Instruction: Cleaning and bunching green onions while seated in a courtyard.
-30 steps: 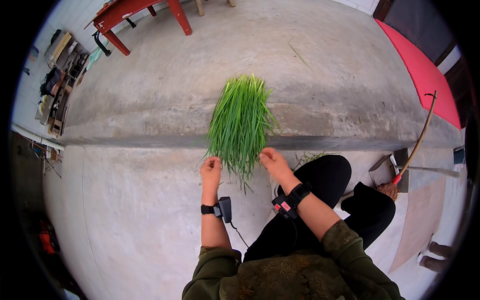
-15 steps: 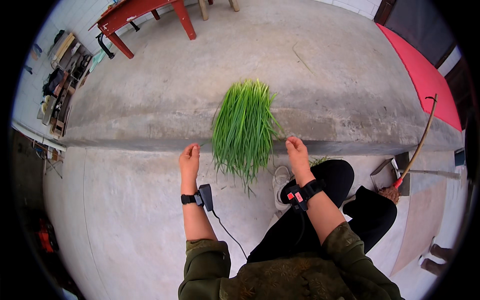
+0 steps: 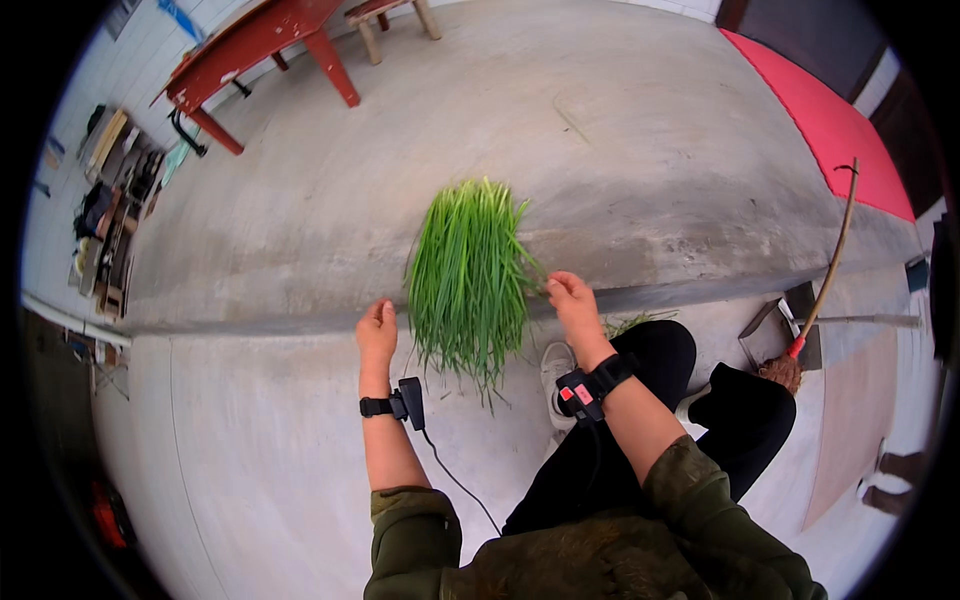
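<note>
A thick bunch of garlic chives (image 3: pixel 468 280) lies over the edge of the concrete step, paler ends on top, dark green tips hanging down. Just left of it, my left hand (image 3: pixel 376 332) is closed, thumb against curled fingers; whatever they may hold is too small to make out. At the bunch's right edge, my right hand (image 3: pixel 574 306) pinches thumb and fingers together beside a stray leaf. Whether that leaf lies in the pinch cannot be made out. Both wrists carry black straps with small devices.
A red table (image 3: pixel 255 50) and a wooden stool (image 3: pixel 385 18) stand at the far left. On the right are a dustpan (image 3: pixel 768 322), a broom with a wooden handle (image 3: pixel 838 245) and a red mat (image 3: pixel 815 120). Green scraps (image 3: pixel 630 324) lie by my knee.
The view has shifted, so the bunch and step appear lower and the bunch farther left. My right hand has come closer to the bunch's right edge. Both hands stay closed.
</note>
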Demonstrator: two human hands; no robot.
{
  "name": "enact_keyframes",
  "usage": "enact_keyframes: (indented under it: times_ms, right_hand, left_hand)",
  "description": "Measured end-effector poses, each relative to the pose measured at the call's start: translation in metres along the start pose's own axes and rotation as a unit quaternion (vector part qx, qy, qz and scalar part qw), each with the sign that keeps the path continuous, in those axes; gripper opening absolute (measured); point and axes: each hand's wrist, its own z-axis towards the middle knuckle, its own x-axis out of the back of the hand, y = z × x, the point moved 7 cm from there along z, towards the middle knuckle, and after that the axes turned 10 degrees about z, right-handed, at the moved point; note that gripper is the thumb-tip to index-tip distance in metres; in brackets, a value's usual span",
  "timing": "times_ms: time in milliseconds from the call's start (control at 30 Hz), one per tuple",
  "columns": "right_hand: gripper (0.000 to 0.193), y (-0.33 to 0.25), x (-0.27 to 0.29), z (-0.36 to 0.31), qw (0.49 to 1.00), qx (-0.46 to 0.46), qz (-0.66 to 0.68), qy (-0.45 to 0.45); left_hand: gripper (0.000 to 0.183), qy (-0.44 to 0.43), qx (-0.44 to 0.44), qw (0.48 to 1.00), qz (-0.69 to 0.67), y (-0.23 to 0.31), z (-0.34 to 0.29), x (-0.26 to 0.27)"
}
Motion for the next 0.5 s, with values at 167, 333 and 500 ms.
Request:
enact_keyframes:
  times_ms: [167, 333, 500]
  right_hand:
    - [0.028, 0.009, -0.013, 0.024, 0.999, -0.03, -0.039, -0.008]
    - [0.034, 0.006, -0.034, 0.029, 0.996, -0.036, -0.078, -0.011]
    - [0.028, 0.016, -0.047, 0.036, 0.989, -0.042, -0.118, -0.078]
  left_hand:
    - [0.044, -0.044, -0.053, 0.996, 0.053, 0.055, 0.052, -0.006]
    - [0.057, -0.164, -0.05, 0.963, 0.206, 0.067, 0.074, -0.043]
    - [0.061, -0.134, -0.057, 0.971, 0.188, 0.111, 0.056, -0.068]
